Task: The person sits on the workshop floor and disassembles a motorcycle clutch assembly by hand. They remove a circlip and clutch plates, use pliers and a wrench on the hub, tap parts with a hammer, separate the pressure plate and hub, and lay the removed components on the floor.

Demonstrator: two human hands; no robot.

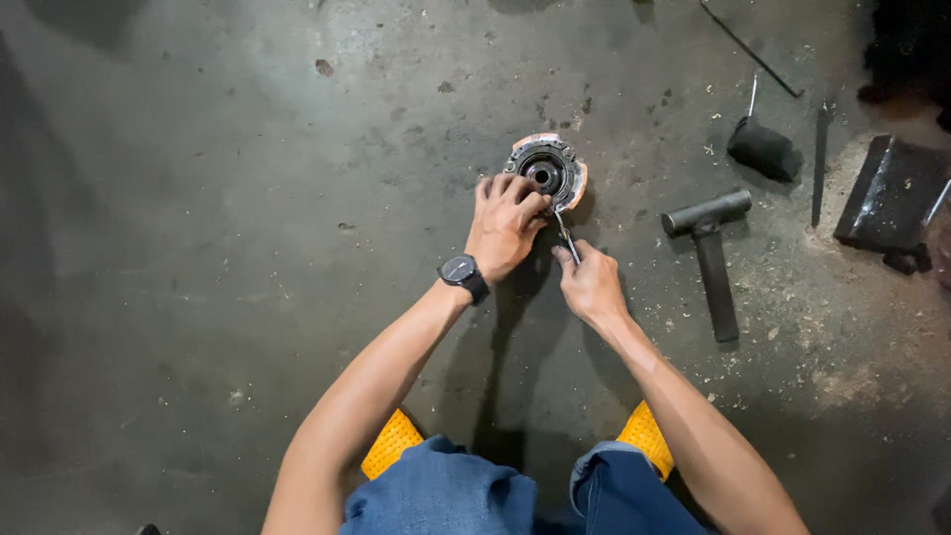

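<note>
- One round metal part with a dark hub and orange rim lies on the grey concrete floor, just above the frame's centre.
- Left hand, a black wristwatch on its wrist, presses curled fingers on the part's lower left edge.
- Right hand pinches a thin metal tool whose tip touches the part's lower rim.
- Right of centre lies a dark T-shaped metal hammer; a black block sits at the right edge.

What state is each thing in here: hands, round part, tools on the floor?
Left hand: gripping the round metal part, fingers over its rim.
Right hand: shut on a thin metal tool.
Thin metal tool: tip at the part's edge.
Round metal part: flat on the concrete floor.
Hammer: lying untouched.
</note>
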